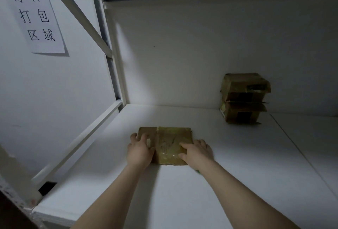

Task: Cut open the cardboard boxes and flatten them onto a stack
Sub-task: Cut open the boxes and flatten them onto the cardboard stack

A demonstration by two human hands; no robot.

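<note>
A flat brown cardboard box (168, 141), wrapped in shiny tape, lies on the white shelf surface (237, 164) in the middle of the head view. My left hand (140, 151) rests on its left part with fingers spread over the cardboard. My right hand (196, 152) lies on its right near corner, fingers reaching onto the taped top. Two more taped cardboard boxes (244, 98) stand stacked one on the other against the back wall at the right. No cutting tool shows.
A white back wall (182, 54) and a white side frame with a diagonal brace (86, 22) close in the shelf. A paper sign (36, 16) with printed characters hangs on the left wall. A seam (296, 148) runs across the surface at the right.
</note>
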